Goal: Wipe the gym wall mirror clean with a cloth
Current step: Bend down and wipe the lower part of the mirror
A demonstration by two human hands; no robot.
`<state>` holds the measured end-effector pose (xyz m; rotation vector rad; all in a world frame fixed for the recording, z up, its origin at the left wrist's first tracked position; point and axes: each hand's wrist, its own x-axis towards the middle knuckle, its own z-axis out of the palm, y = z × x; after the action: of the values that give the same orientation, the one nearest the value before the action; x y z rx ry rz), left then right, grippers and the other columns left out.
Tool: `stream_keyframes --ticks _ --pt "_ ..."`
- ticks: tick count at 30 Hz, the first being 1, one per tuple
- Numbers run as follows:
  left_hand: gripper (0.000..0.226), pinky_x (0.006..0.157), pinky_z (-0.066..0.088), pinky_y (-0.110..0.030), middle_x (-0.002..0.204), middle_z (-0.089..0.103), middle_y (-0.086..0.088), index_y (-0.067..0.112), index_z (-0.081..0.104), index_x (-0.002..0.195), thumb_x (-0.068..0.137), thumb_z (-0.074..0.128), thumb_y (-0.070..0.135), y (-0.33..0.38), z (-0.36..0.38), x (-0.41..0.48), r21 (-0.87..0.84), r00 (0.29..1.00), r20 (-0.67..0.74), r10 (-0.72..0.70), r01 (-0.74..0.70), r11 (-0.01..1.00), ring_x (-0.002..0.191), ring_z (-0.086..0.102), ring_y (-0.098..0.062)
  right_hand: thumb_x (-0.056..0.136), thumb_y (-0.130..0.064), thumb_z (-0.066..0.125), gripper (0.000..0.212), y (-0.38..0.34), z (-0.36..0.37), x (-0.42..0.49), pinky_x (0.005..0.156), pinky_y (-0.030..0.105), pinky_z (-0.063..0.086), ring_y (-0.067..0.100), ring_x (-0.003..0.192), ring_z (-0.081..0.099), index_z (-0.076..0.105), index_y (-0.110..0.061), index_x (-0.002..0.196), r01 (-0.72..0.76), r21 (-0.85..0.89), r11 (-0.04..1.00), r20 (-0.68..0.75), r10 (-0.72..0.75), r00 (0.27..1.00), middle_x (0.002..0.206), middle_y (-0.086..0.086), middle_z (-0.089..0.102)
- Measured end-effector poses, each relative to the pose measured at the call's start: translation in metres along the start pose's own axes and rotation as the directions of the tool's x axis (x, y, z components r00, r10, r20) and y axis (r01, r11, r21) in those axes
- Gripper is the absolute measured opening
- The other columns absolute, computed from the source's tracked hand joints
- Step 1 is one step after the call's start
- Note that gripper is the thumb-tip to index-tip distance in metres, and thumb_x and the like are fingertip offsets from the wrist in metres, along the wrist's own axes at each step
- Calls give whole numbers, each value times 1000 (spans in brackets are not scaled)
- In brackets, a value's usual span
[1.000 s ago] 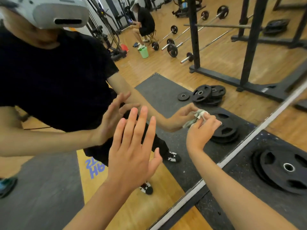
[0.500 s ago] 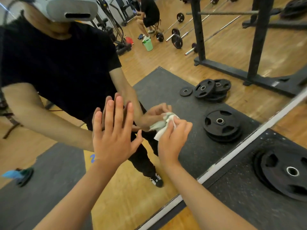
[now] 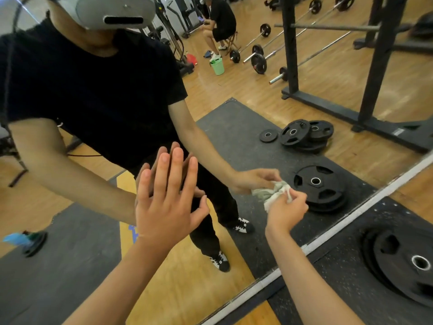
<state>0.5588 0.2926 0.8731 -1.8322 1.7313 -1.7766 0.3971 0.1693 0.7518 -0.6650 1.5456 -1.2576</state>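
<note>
The wall mirror (image 3: 234,90) fills most of the head view and shows my own reflection in a black shirt. My left hand (image 3: 167,200) lies flat on the glass with its fingers straight and spread. My right hand (image 3: 284,211) grips a crumpled white cloth (image 3: 273,198) and presses it against the mirror low down, to the right of my left hand. The cloth meets its own reflection at the glass.
The mirror's pale bottom frame (image 3: 311,246) runs diagonally at lower right. A black weight plate (image 3: 403,261) lies on the rubber mat just beside it. In the reflection are more plates, barbells, a rack, a green bucket and a seated person.
My right hand with the cloth swept left across the glass, then back to the right. My left hand stayed flat on the mirror while my head shifted.
</note>
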Motion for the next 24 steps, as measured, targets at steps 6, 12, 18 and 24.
stream_keyframes --ticks 6,12,18,24 --pt "92 132 7 -50 174 16 -20 8 37 163 91 63 59 1 2 -1 -7 999 -35 -3 3 1000 163 11 -34 102 -3 57 7 -86 22 -71 81 5 41 -2 92 52 59 -10 103 508 185 841 32 -522 852 113 3 45" --pt "91 133 6 -50 175 12 -19 8 37 163 93 60 61 0 3 -2 -3 999 -36 2 -2 1000 163 8 -35 100 -12 65 23 -38 11 -37 83 3 44 -17 99 59 67 -2 121 682 0 732 212 -666 715 106 -33 63" --pt "90 133 6 -50 175 10 -19 8 35 164 94 58 61 1 3 -2 26 999 -41 -1 2 1000 163 7 -34 100 -8 57 8 -8 18 24 90 40 51 33 106 62 61 -15 103 -104 55 993 -168 112 979 117 12 57" --pt "93 132 7 -51 175 14 -19 8 40 162 89 62 62 0 4 -3 21 999 -50 -7 8 1000 163 11 -34 96 7 60 9 -80 34 -80 77 20 47 18 88 54 62 -2 96 659 178 731 -42 -664 747 105 6 46"
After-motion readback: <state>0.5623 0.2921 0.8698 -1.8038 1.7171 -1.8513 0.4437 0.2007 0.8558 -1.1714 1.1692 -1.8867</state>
